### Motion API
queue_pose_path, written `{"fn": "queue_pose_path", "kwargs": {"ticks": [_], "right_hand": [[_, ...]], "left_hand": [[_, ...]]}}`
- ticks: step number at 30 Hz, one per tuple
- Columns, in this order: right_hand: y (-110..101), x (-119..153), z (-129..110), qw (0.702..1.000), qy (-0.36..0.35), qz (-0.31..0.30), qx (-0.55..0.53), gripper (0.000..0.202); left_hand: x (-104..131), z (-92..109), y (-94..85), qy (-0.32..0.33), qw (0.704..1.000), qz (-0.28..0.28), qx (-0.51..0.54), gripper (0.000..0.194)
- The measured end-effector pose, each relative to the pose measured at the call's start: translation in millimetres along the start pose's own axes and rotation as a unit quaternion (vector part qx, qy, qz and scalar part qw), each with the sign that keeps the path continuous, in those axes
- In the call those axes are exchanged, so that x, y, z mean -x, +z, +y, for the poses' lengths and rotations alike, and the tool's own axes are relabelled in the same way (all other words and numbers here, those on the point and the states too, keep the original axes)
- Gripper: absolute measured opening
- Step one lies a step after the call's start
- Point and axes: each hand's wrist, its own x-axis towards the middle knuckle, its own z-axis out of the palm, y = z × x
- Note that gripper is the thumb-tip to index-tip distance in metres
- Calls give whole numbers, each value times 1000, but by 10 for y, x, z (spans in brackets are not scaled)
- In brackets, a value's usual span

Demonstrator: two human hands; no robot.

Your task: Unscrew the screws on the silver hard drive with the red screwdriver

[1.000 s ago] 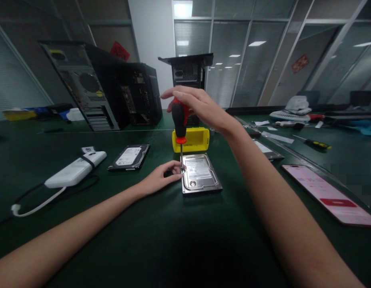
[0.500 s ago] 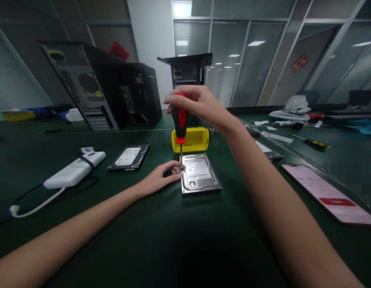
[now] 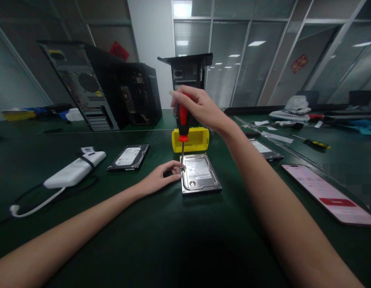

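A silver hard drive [image 3: 200, 172] lies label up on the green table, its left edge towards my left hand [image 3: 161, 175]. The thumb and curled fingers of that hand grip this edge, close around the screwdriver's tip; the exact fingertip contact is partly hidden. Above the drive, my right hand [image 3: 195, 102] is closed round the top of a red and black screwdriver [image 3: 183, 124]. Its shaft points down, nearly upright, and the tip meets the drive's left edge. Right behind the drive stands a yellow open box [image 3: 191, 140].
Another hard drive [image 3: 129, 157] lies left, beside a white power strip [image 3: 74, 170] with cables. To the right are a third drive [image 3: 265, 150], a phone [image 3: 329, 194] and a yellow-black screwdriver [image 3: 315, 143]. Computer cases [image 3: 98, 84] stand behind.
The screwdriver's handle has tipped slightly to the right and my right hand has shifted with it. My left hand and the hard drive stay in place.
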Motion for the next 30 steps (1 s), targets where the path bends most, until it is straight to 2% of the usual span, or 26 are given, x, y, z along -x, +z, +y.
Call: {"fn": "queue_pose_path", "kwargs": {"ticks": [5,8,12,20,25,30], "right_hand": [[-12,13,-23,996,48,-55,-41,37],[-9,9,-35,996,41,-65,-53,31],[-1,-1,-17,998,13,-43,-32,30],[28,4,82,998,23,-36,-46,26],[40,16,47,999,30,-10,-23,25],[32,12,6,999,34,-14,-1,30]], "left_hand": [[-2,-39,6,4,1000,-1,5,37],[0,-57,5,11,1000,-1,7,37],[5,-25,6,9,1000,1,3,37],[3,10,6,1,1000,3,-4,37],[8,-9,0,5,1000,0,1,37],[4,-23,0,9,1000,-2,6,37]]}}
